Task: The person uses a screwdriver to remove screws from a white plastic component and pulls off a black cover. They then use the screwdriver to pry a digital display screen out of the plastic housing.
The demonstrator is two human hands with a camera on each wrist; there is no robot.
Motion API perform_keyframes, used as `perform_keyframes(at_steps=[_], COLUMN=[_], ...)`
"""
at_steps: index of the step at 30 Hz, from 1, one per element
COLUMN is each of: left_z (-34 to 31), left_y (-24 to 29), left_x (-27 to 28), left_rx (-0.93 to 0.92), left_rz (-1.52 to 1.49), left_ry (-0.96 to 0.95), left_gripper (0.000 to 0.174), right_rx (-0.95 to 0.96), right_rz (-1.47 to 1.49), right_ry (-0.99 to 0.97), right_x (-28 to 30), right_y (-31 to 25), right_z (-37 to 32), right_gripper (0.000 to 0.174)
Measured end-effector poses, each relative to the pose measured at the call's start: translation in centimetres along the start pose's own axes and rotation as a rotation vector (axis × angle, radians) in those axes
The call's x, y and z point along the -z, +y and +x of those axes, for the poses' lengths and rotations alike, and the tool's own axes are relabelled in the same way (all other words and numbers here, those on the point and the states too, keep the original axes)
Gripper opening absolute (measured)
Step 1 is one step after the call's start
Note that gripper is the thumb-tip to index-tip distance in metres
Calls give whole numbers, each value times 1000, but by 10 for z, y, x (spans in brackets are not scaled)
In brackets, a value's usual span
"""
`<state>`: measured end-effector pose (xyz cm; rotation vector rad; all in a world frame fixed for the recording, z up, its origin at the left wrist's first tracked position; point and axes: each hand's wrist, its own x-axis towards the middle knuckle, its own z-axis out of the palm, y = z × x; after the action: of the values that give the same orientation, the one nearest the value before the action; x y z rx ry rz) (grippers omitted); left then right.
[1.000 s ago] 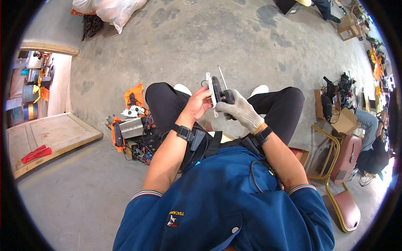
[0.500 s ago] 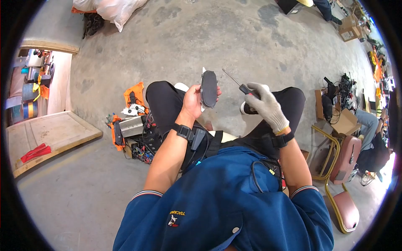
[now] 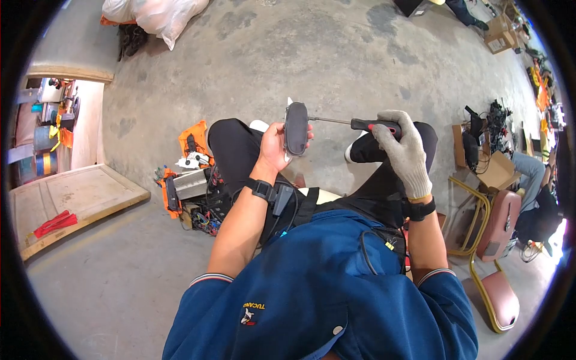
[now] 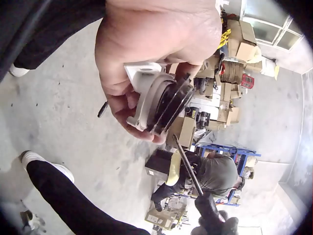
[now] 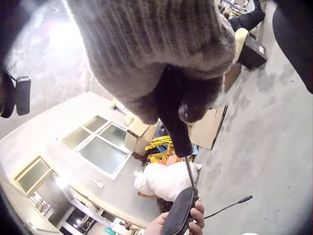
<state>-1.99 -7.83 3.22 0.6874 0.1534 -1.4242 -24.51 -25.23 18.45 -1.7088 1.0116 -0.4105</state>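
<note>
The bare left hand (image 3: 276, 147) grips an oval part with a dark face (image 3: 296, 129) and a white bracket behind it. In the left wrist view the white bracket (image 4: 145, 98) lies between fingers and thumb, the black side facing away. A gloved right hand (image 3: 407, 147) holds a screwdriver by its black and red handle (image 3: 377, 127). Its shaft (image 3: 331, 120) points left, the tip at the part's right edge. From the right wrist, the shaft (image 5: 190, 172) reaches the edge of the dark oval part (image 5: 180, 211), and a thin cable (image 5: 230, 206) hangs beside it.
Cables and metal parts (image 3: 191, 183) lie on the floor by the left knee. A wooden panel (image 3: 78, 198) with red gloves (image 3: 55, 223) is at the left. White sacks (image 3: 162, 18) lie at the top left; a pink chair (image 3: 501, 225) and cartons (image 3: 497, 171) stand at the right.
The left hand has turned the part so its dark face shows. The right hand moved off to the right, and the screwdriver swung from pointing up to pointing left, its tip now at the part.
</note>
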Motion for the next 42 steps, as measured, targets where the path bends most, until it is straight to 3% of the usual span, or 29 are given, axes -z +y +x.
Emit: perform_keyframes(at_steps=[8,21,24,27,29,30,33,38,42], left_z=[0,-2,-2,-2,-2,-2,-2,-2,-2], left_y=[0,1,0,-2,-2,-3,-3,-3,-3], left_x=[-1,-4,-5,-5,-4,-4,-3,-1,-4], left_rx=[3,13,12,2,-6,-15,-20,-11,22], left_rz=[44,72,99,131,134,141,140,108,116], left_ry=[-54,-38,-31,-20,-15,7,17,-28,-14], left_gripper=[55,55,54,52,51,50,49,48,46], right_rx=[114,109,194,50,-173,-173,-130,335,366], right_rz=[-100,-147,-183,-206,-143,-143,-164,-315,-346], right_ry=[-19,-33,1,-8,-81,-81,-135,-83,-58], right_x=[-9,-9,-11,-9,-7,-6,-3,-5,-5], right_y=[-4,-13,-11,-17,-31,-31,-26,-11,-14], right_z=[3,1,3,7,7,7,8,8,9], right_gripper=[33,33,33,33,33,33,29,27,28])
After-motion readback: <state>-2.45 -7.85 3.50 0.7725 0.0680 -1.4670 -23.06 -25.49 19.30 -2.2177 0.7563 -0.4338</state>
